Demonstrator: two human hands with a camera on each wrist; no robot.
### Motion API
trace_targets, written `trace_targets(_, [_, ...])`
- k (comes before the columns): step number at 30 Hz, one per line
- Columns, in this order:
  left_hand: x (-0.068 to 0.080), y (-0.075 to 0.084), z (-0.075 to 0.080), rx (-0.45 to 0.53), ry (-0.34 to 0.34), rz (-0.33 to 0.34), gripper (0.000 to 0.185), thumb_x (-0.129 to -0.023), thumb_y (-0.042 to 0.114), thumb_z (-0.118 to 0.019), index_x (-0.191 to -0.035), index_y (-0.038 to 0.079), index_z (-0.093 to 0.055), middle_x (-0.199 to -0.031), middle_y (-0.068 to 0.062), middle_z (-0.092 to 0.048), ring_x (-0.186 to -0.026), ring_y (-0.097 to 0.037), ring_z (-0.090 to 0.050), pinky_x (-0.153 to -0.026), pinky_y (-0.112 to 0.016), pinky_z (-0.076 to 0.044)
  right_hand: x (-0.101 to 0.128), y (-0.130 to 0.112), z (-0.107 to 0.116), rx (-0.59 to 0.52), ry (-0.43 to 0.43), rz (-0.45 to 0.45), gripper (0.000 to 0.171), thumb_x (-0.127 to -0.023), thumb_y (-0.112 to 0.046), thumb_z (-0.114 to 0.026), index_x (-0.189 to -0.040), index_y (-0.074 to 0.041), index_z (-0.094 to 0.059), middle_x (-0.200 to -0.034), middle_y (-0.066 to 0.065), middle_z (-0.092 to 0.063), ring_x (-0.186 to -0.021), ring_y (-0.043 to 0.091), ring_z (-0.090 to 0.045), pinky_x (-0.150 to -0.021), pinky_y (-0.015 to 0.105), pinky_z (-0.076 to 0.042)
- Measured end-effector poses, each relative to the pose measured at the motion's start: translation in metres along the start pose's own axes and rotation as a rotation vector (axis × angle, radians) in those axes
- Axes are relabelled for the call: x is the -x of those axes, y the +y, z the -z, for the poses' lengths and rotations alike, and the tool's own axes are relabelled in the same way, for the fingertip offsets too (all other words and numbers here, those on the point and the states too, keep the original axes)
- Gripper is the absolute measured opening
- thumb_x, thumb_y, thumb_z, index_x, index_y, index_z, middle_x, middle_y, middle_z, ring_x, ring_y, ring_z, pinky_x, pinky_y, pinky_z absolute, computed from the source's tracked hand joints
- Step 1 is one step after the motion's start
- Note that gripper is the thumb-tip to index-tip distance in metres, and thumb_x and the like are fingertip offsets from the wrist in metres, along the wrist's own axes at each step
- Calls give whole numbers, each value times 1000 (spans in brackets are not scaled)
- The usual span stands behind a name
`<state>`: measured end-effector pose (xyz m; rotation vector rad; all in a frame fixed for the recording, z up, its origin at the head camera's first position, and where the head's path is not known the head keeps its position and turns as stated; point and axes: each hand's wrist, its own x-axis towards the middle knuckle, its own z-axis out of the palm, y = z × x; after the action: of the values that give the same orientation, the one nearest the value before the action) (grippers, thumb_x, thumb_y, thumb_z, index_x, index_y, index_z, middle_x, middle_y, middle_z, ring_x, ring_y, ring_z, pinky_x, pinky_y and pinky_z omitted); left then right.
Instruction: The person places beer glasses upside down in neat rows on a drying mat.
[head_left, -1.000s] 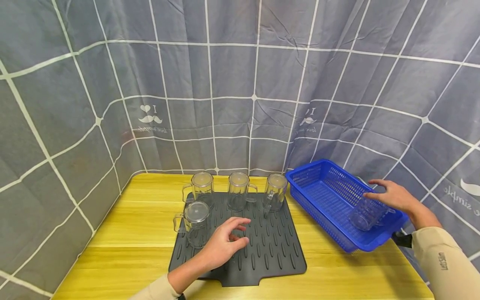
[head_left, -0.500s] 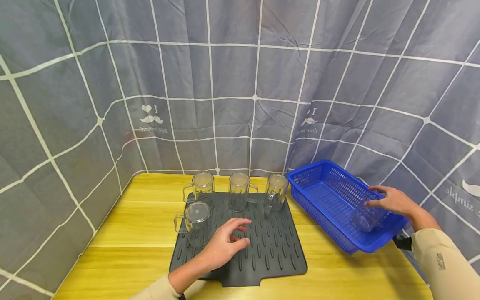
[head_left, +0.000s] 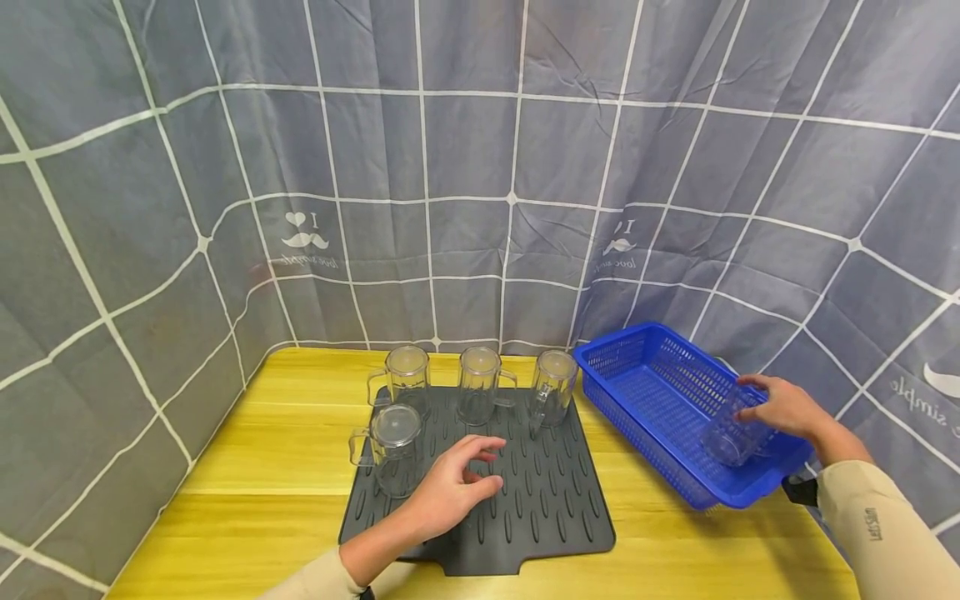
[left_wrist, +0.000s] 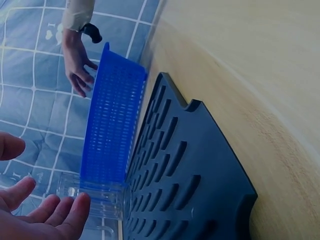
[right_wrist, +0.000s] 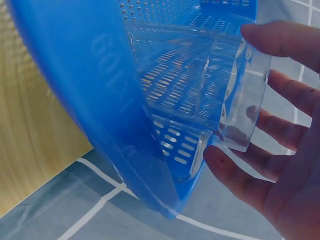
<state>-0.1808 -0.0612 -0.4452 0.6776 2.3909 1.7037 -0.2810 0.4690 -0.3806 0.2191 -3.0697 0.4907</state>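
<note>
My right hand (head_left: 783,408) reaches into the blue basket (head_left: 637,429) and grips the upper end of a clear glass mug (head_left: 727,437). In the right wrist view, thumb and fingers stand around the thick end of that glass mug (right_wrist: 190,75), and its handle points down toward the little finger. My left hand (head_left: 453,487), fingers loosely bent and holding nothing, hovers above the dark drying mat (head_left: 540,500). On this mat stand several glass mugs, seemingly upside down: a front-left mug (head_left: 396,450), a back-left mug (head_left: 407,383), a middle mug (head_left: 477,387) and a right mug (head_left: 552,387).
The basket sits at the right of the yellow wood-grain table (head_left: 247,467), close to the mat's right edge. A grey curtain (head_left: 465,233) with white grid lines hangs behind and along both sides of the table.
My right hand has settled lower and closer around the glass mug in the basket, and its fingers have drawn in on it. The left hand and the mugs on the mat keep their places.
</note>
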Motion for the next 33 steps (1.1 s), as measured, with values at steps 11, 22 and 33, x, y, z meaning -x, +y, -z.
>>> trace_targets(11, [-6,1,-2,16,8,-13,42,-98,21,-65,-139,23,-57,-142,-6,-52,-129,-30,-53,-92,-38,-54,0,3,-3,-2,41,33,65,-80,-21,-79,-132,10,-54,-125,46,-53,-114,66,-49,-89,71,-43])
trace_targets(22, [-6,0,-3,27,13,-12,41,-98,21,-65,-138,23,-58,-142,-2,-49,-129,-30,-52,-91,-37,-54,-1,-5,-3,-40,105,64,62,-83,-21,-78,-134,7,-55,-123,41,-59,-111,59,-55,-88,67,-45])
trace_targets(33, [-6,-1,-4,42,4,-7,40,-99,21,-64,-139,23,-57,-143,-3,-48,-130,-30,-51,-91,-36,-54,-1,-36,3,-77,199,139,58,-82,-21,-79,-133,-2,-59,-123,32,-60,-97,43,-62,-76,43,-46])
